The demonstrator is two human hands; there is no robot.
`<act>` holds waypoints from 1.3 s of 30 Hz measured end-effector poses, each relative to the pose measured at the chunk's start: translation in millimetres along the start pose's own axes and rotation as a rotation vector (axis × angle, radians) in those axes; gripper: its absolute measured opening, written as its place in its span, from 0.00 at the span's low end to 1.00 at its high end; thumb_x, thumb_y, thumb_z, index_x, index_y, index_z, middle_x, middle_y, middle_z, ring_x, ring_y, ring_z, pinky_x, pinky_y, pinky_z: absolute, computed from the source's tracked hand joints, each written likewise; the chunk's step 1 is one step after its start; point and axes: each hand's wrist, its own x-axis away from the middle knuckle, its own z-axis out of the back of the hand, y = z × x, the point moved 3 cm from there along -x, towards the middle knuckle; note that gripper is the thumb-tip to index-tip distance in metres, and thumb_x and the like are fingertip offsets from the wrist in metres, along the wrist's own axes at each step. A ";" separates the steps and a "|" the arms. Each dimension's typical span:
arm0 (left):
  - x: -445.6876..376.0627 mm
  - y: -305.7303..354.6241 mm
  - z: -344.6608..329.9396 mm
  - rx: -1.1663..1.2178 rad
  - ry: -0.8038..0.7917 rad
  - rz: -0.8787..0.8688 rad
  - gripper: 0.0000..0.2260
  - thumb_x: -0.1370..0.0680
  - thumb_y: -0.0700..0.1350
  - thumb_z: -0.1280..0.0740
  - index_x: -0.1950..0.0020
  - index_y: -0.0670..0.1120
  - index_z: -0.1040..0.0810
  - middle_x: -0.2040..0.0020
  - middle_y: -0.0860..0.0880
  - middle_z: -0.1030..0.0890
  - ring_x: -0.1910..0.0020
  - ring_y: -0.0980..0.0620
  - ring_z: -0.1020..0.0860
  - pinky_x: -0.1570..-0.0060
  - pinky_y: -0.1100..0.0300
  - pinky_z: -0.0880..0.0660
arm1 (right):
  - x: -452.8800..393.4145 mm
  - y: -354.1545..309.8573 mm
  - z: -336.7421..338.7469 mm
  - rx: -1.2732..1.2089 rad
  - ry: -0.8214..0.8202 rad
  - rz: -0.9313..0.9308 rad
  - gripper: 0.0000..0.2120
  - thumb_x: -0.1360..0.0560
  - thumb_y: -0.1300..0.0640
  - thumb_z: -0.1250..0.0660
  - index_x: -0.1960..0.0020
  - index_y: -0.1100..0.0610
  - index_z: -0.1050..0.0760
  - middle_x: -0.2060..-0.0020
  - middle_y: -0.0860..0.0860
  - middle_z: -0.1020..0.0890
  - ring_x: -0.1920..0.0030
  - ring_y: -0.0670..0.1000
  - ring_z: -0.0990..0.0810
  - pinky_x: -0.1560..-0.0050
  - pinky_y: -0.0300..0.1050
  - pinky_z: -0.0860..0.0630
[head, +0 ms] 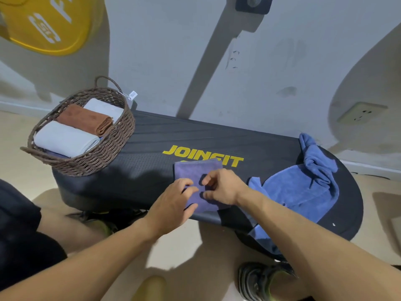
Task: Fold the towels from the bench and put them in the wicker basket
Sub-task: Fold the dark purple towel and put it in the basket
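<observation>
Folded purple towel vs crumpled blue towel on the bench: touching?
Cannot tell. In the head view the right hand and wrist cover the folded purple towel's right edge where the crumpled blue towel begins.

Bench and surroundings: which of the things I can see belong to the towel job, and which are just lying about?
Part of the job:
- purple towel, under both hands
- left hand
- right hand
- blue towel, unfolded
- wicker basket, holding folded towels
- bench

Just lying about:
- yellow weight plate
- wall socket
- basket tag
</observation>
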 end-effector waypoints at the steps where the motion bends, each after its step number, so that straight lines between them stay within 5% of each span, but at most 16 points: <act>1: 2.9 -0.4 0.7 0.014 -0.004 -0.025 0.21 0.30 0.47 0.23 0.40 0.41 0.21 0.41 0.42 0.23 0.45 0.43 0.21 0.44 0.52 0.22 | 0.7 3.9 -6.7 0.032 -0.042 0.045 0.18 0.32 0.53 0.23 0.42 0.53 0.20 0.52 0.48 0.21 0.47 0.51 0.22 0.48 0.40 0.27; 6: 14.6 -10.9 -2.4 0.030 -0.065 -0.029 0.25 0.31 0.48 0.22 0.38 0.40 0.21 0.38 0.43 0.22 0.39 0.43 0.22 0.39 0.52 0.24 | 2.8 26.5 -10.3 0.070 -0.016 0.084 0.37 0.40 0.47 0.17 0.34 0.53 0.26 0.39 0.50 0.29 0.39 0.52 0.33 0.38 0.42 0.32; 11: 7.3 -14.2 0.5 0.125 0.027 0.018 0.14 0.26 0.42 0.28 0.42 0.39 0.20 0.43 0.44 0.18 0.43 0.45 0.21 0.42 0.54 0.24 | 6.6 29.0 -9.9 0.172 -0.084 0.112 0.47 0.46 0.45 0.16 0.31 0.52 0.30 0.36 0.46 0.30 0.36 0.51 0.32 0.34 0.47 0.31; 13: 3.0 -15.8 4.4 0.162 0.033 0.044 0.09 0.24 0.41 0.30 0.45 0.40 0.21 0.49 0.45 0.18 0.49 0.45 0.21 0.49 0.52 0.23 | 7.6 28.8 -7.8 0.217 -0.081 0.121 0.43 0.44 0.48 0.17 0.32 0.52 0.28 0.35 0.46 0.27 0.36 0.50 0.31 0.35 0.48 0.31; 15: -1.6 -18.9 8.2 0.233 0.028 0.132 0.05 0.22 0.42 0.33 0.49 0.42 0.22 0.56 0.46 0.19 0.57 0.45 0.23 0.56 0.51 0.25 | 7.6 27.9 -4.2 0.176 -0.032 0.117 0.30 0.39 0.54 0.20 0.39 0.51 0.23 0.40 0.46 0.22 0.39 0.51 0.26 0.39 0.48 0.27; 19: -10.0 -27.8 11.5 0.406 0.058 0.356 0.06 0.22 0.45 0.34 0.57 0.45 0.26 0.74 0.55 0.29 0.72 0.53 0.31 0.70 0.61 0.36 | 7.9 26.3 2.5 0.066 0.059 0.039 0.06 0.27 0.54 0.30 0.51 0.54 0.19 0.55 0.51 0.16 0.52 0.56 0.20 0.54 0.45 0.25; 23: -14.6 -35.8 11.7 0.507 0.125 0.437 0.03 0.23 0.48 0.31 0.53 0.51 0.23 0.66 0.57 0.22 0.67 0.58 0.26 0.66 0.70 0.32 | 6.7 27.9 8.0 -0.103 -0.023 -0.065 0.10 0.26 0.51 0.28 0.56 0.58 0.19 0.62 0.55 0.17 0.63 0.51 0.24 0.60 0.46 0.26; 25: -13.6 -40.6 11.0 0.596 0.150 0.494 0.09 0.27 0.52 0.27 0.50 0.53 0.23 0.62 0.60 0.20 0.63 0.63 0.22 0.62 0.72 0.29 | 6.5 28.2 7.0 -0.278 -0.030 -0.115 0.11 0.25 0.53 0.27 0.56 0.62 0.20 0.65 0.56 0.20 0.65 0.51 0.27 0.60 0.46 0.27; 29: -12.2 -42.4 6.4 0.703 0.180 0.545 0.12 0.30 0.51 0.25 0.51 0.50 0.22 0.56 0.52 0.16 0.56 0.51 0.18 0.53 0.52 0.20 | 5.1 32.6 1.9 -0.606 0.009 -0.268 0.12 0.24 0.55 0.28 0.51 0.64 0.23 0.62 0.57 0.21 0.61 0.54 0.26 0.59 0.48 0.27; 35: -18.4 -40.8 -0.7 0.656 0.236 0.672 0.11 0.24 0.51 0.30 0.56 0.44 0.25 0.64 0.45 0.20 0.66 0.50 0.25 0.63 0.52 0.26 | -4.3 41.3 -10.1 -0.655 0.143 -0.382 0.16 0.25 0.48 0.28 0.58 0.60 0.28 0.65 0.55 0.25 0.65 0.54 0.29 0.59 0.49 0.27; 39: -17.5 -40.0 -5.6 0.523 0.265 0.791 0.16 0.23 0.55 0.31 0.61 0.43 0.28 0.67 0.49 0.24 0.66 0.48 0.26 0.67 0.56 0.32 | -11.2 40.9 -17.9 -0.451 0.211 -0.343 0.15 0.22 0.45 0.32 0.50 0.58 0.23 0.56 0.52 0.18 0.55 0.54 0.21 0.52 0.48 0.24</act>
